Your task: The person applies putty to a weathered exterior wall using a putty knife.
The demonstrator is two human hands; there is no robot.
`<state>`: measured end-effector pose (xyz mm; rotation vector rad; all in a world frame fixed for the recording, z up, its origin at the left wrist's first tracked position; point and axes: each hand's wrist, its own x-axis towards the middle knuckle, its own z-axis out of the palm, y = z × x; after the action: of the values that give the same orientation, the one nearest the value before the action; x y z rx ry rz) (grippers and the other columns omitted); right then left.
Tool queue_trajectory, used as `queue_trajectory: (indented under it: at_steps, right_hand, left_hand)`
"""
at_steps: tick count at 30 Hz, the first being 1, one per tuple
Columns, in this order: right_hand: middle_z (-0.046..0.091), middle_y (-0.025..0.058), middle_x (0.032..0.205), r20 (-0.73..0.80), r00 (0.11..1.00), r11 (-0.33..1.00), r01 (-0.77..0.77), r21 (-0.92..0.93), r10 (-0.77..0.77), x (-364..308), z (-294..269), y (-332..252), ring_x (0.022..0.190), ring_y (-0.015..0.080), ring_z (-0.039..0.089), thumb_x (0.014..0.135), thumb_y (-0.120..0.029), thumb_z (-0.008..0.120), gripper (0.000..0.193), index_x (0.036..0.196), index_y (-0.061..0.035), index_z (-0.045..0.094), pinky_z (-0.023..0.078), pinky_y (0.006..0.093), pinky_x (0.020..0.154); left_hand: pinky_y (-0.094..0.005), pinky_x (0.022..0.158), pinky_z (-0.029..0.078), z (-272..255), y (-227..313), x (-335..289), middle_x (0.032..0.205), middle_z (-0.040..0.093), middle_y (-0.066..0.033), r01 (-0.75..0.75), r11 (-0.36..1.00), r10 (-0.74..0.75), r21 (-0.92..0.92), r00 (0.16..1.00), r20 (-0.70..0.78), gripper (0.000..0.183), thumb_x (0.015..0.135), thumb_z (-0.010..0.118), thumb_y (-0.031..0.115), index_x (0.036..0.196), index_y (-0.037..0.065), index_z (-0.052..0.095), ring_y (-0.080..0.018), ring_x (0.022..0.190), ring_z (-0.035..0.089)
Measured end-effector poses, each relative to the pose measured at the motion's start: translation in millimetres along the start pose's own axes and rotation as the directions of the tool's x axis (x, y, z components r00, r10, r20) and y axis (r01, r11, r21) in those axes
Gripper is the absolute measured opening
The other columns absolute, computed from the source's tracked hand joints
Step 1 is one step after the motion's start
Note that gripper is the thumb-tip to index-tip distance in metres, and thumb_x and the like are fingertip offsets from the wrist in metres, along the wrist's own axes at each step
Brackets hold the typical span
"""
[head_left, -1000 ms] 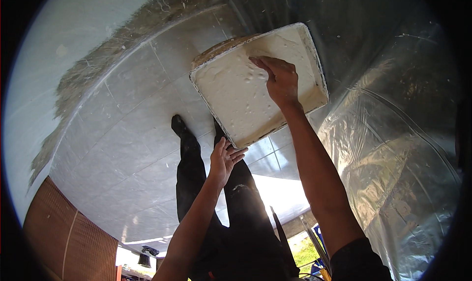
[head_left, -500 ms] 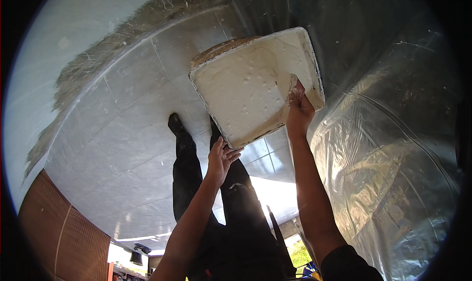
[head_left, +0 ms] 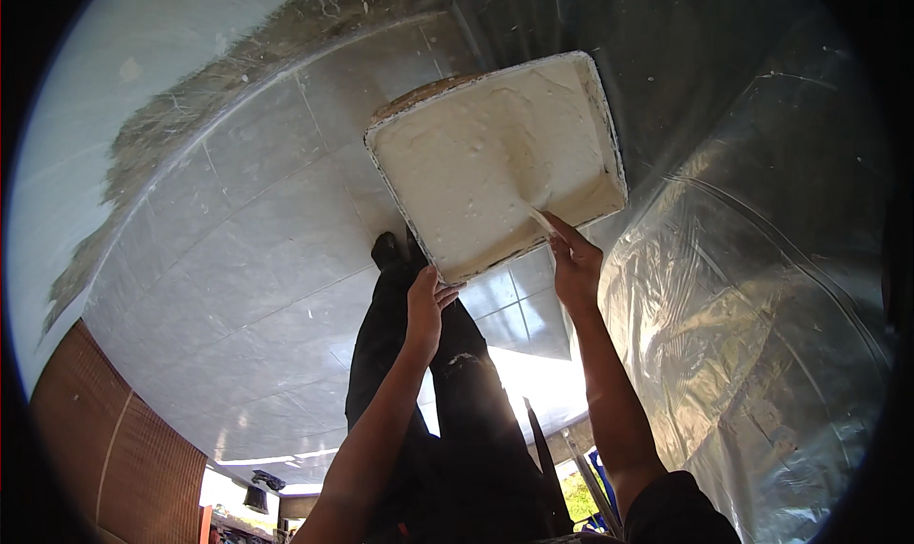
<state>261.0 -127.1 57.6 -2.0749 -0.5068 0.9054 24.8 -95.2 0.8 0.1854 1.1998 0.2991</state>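
Note:
A rectangular tub (head_left: 612, 137) with a smeared rim holds thick, creamy white paste (head_left: 476, 163). My left hand (head_left: 426, 308) is at its near left corner, with the thumb by the rim and the fingers curled beneath the corner. Over the near edge, my right hand (head_left: 577, 263) grips a scraper (head_left: 539, 217) between thumb and fingers. Edge-on, the scraper looks like a thin, white-coated strip, and its tip meets the paste. A shallow groove runs through the paste beyond the tip.
Grey floor tiles (head_left: 276, 220) extend below, where my dark-trousered legs (head_left: 462, 363) stand near the tub. Clear plastic sheeting (head_left: 724, 306) hangs along the right. A partly coated wall (head_left: 86, 144) curves across the far left, with a brown ribbed panel (head_left: 114, 439) at lower left.
My right hand has drawn the scraper back toward the tub's near edge and turned it edge-on. My left fingers have closed in at the corner. My left foot has shifted right.

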Motion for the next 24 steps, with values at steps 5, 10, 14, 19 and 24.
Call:
queue_trajectory:
  at_steps: [5, 10, 14, 19, 24]
  right_hand:
    - [0.071, 0.0104, 0.123, 0.310, 0.793, 0.702, 0.608, -0.370, -0.524, -9.3, -9.9, -9.1, 0.119, 0.0298, 0.064, 0.085, 0.010, 0.058, 0.044, 0.124, -0.0067, 0.069, 0.046, 0.0407, 0.104]
    - [0.071, 0.0097, 0.121, 0.409, 0.691, 0.455, 0.711, -0.537, -0.596, -16.5, -13.7, 3.5, 0.122, 0.0301, 0.060, 0.075, 0.007, 0.061, 0.050, 0.122, -0.0089, 0.071, 0.042, 0.0440, 0.105]
    - [0.070, 0.0129, 0.122, 0.245, 0.831, 0.720, 0.556, -0.415, -0.500, -30.0, -14.0, 7.6, 0.114, 0.0262, 0.065, 0.088, 0.007, 0.058, 0.041, 0.126, -0.0053, 0.068, 0.047, 0.0382, 0.101]
    - [0.069, 0.0103, 0.116, -0.121, 0.985, 0.993, 0.119, -0.010, -0.120, -33.4, -0.3, 6.6, 0.098, 0.0172, 0.069, 0.098, 0.003, 0.054, 0.031, 0.128, 0.0086, 0.060, 0.057, 0.0322, 0.089]
    - [0.067, 0.0154, 0.113, -0.137, 0.972, 0.919, -0.125, 0.375, 0.188, -32.8, -0.7, 27.9, 0.093, 0.0224, 0.071, 0.099, -0.002, 0.054, 0.029, 0.125, 0.0071, 0.059, 0.065, 0.0385, 0.079]
  left_hand:
    - [-0.0395, 0.097, 0.051, 5.9, 0.1, -5.6, 0.109, 0.067, -0.0128, -0.171, 0.974, 0.168, 0.147, 0.985, 0.035, 0.038, 0.108, 0.040, 0.036, 0.120, 0.003, 0.057, -0.0265, 0.105, 0.070]
    - [-0.0392, 0.097, 0.052, 11.2, -2.4, -6.4, 0.110, 0.068, -0.0128, -0.128, 0.984, 0.128, 0.122, 0.992, 0.008, 0.037, 0.109, 0.040, 0.035, 0.121, 0.004, 0.056, -0.0264, 0.104, 0.071]
    - [-0.0400, 0.098, 0.052, 10.7, -2.3, -6.3, 0.111, 0.067, -0.0130, -0.137, 0.985, 0.139, 0.103, 0.990, -0.017, 0.039, 0.109, 0.040, 0.036, 0.121, 0.003, 0.057, -0.0270, 0.103, 0.070]
    - [-0.0421, 0.101, 0.051, 14.1, -8.3, -3.2, 0.114, 0.066, -0.0145, -0.237, 0.968, 0.240, 0.086, 0.970, -0.026, 0.042, 0.109, 0.040, 0.034, 0.124, -0.001, 0.056, -0.0261, 0.103, 0.069]
    - [-0.0420, 0.102, 0.050, 19.9, -18.8, 0.9, 0.116, 0.066, -0.0153, -0.270, 0.959, 0.275, 0.091, 0.960, -0.056, 0.045, 0.107, 0.040, 0.037, 0.126, -0.001, 0.056, -0.0254, 0.106, 0.068]
